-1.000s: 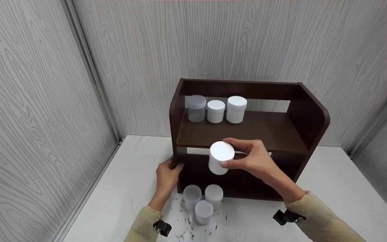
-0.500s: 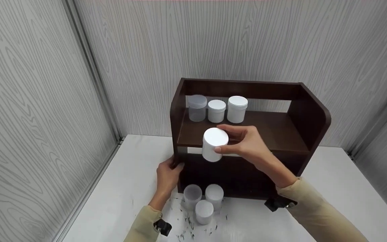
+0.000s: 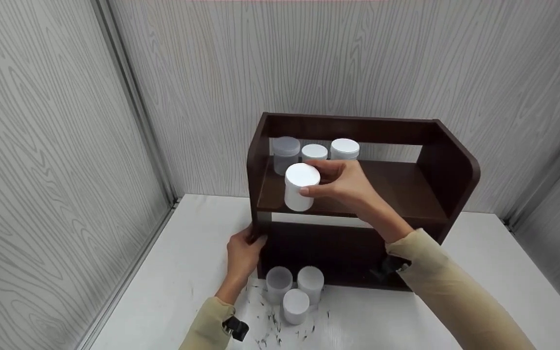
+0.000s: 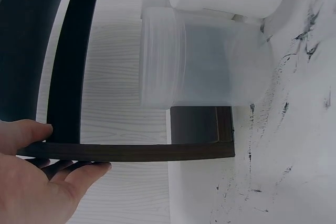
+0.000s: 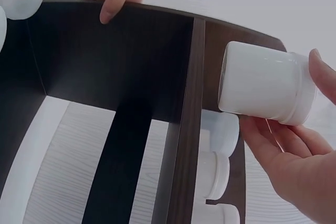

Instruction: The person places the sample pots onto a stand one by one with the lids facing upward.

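My right hand (image 3: 350,183) grips a white lidded jar (image 3: 299,192) between thumb and fingers, in front of the upper shelf's left part. In the right wrist view this jar (image 5: 262,80) appears sideways, near the shelf board. With thumb inside and fingers outside, my left hand (image 3: 243,250) holds the left side panel of the dark brown shelf rack (image 3: 352,253). The left wrist view shows that panel (image 4: 131,152) between thumb and fingers. On the upper shelf stand a translucent jar (image 3: 286,148), a short white jar (image 3: 315,150) and a taller white jar (image 3: 345,148), partly hidden by my right hand.
On the white table before the rack's left end stand a translucent jar (image 3: 279,284), a whitish jar (image 3: 311,283) and a smaller whitish jar (image 3: 296,306). Dark marks (image 3: 275,323) lie around them. Wood-grain panels (image 3: 211,97) enclose the table at back and sides.
My right hand has raised the white jar from before the lower compartment to the upper shelf's height, moving slightly left. My left hand stays on the side panel.
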### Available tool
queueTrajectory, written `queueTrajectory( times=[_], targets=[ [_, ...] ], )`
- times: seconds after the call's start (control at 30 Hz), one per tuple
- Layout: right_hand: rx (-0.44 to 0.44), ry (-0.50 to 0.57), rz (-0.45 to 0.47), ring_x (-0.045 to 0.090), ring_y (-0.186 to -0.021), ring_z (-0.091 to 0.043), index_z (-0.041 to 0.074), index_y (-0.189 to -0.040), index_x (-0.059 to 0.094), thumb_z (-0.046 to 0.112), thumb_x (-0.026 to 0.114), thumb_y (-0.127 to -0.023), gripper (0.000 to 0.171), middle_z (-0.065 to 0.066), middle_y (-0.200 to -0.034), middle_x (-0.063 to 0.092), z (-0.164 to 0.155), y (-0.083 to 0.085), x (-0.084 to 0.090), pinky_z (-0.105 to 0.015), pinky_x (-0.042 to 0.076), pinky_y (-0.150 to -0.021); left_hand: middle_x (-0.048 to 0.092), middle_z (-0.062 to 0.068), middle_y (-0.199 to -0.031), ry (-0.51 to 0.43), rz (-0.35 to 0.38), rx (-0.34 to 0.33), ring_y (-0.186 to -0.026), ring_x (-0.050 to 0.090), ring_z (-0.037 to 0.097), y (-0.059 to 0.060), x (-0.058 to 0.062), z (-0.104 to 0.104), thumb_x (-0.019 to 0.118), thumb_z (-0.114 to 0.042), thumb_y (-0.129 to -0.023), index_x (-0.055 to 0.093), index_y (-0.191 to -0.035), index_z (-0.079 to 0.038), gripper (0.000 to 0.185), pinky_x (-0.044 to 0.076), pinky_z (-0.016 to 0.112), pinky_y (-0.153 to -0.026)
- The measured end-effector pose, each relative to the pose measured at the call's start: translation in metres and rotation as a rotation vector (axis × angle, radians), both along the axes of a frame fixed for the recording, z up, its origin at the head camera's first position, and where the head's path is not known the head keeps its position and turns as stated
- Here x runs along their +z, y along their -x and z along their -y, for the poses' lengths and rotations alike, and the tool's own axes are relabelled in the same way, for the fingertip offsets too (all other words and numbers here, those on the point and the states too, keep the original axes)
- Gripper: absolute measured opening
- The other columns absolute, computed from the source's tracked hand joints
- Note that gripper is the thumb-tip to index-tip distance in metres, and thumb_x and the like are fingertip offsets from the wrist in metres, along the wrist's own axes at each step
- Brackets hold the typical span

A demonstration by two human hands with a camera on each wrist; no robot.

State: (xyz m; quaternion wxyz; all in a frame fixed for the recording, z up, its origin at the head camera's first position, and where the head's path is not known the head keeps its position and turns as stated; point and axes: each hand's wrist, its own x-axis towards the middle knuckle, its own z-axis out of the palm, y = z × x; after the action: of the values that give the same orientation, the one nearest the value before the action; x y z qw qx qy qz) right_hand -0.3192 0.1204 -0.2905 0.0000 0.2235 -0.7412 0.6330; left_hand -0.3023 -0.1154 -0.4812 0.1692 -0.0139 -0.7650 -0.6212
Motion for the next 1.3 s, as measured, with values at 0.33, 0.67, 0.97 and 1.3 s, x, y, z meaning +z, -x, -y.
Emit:
queueTrajectory(
  times=[0.33,0.67,0.97,1.3],
  targets=[
    [-0.008,-0.057,-0.015,0.069,-0.116,-0.022,0.002,-0.138,0.069,0.007,0.092,-0.078,0.064,-0.01,-0.127,0.074,0.01,0.024,0.001,-0.033,0.055,-0.094,0.07,0.024,-0.128,0.008,0.016,-0.011,-0.119,0.068,0.033,0.0,0.0,0.0,0.068,-0.009,-0.1,0.057,-0.143,0.011,0.049,0.055,0.044,-0.098],
    [-0.012,-0.013,0.012,0.066,-0.121,-0.021,0.003,-0.138,0.069,0.01,0.095,-0.076,0.068,-0.007,-0.129,0.073,0.02,0.039,-0.002,-0.036,0.051,-0.103,0.07,0.024,-0.127,0.002,0.009,-0.012,-0.116,0.069,0.033,-0.001,0.001,-0.002,0.068,-0.009,-0.099,0.059,-0.141,0.011,0.047,0.056,0.044,-0.095],
    [-0.036,0.0,0.064,0.066,-0.12,-0.021,0.003,-0.138,0.068,0.009,0.095,-0.076,0.068,-0.009,-0.13,0.072,0.026,0.047,-0.001,-0.035,0.052,-0.102,0.073,0.022,-0.123,0.018,-0.004,0.002,-0.111,0.071,0.031,-0.002,0.001,-0.002,0.069,-0.009,-0.098,0.064,-0.136,0.009,0.043,0.057,0.046,-0.093],
    [-0.063,-0.074,0.051,0.063,-0.121,-0.02,0.004,-0.139,0.069,0.01,0.094,-0.077,0.066,-0.01,-0.135,0.068,0.028,0.054,0.001,-0.034,0.054,-0.097,0.07,0.024,-0.128,0.003,0.004,-0.008,-0.116,0.069,0.033,-0.002,0.002,-0.003,0.068,-0.007,-0.099,0.059,-0.141,0.01,0.047,0.056,0.045,-0.094]
  ],
)
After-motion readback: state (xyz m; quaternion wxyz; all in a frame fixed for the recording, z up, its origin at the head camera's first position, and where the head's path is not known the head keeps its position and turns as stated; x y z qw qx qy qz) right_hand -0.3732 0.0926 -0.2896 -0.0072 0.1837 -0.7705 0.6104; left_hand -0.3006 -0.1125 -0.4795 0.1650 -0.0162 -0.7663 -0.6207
